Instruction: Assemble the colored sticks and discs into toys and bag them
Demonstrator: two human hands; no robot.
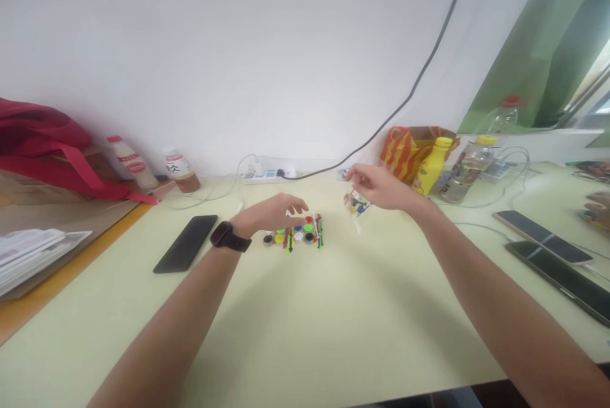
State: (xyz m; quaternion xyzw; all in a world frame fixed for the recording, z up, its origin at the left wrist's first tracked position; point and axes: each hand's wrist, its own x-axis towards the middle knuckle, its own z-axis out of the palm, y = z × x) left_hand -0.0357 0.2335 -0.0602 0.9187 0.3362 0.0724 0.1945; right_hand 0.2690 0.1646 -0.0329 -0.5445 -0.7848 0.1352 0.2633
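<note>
a left hand with a black strap watch is held with its fingers open, just above a tight cluster of small round coloured caps and thin green, red and black sticks; the count is partly hidden. a right hand is held with curled fingers just above a clear printed plastic packet; whether it is gripped cannot be told. the cluster is set well back from the near edge of the pale green desk. three black smartphones are counted: one on the left, two on the right.
</note>
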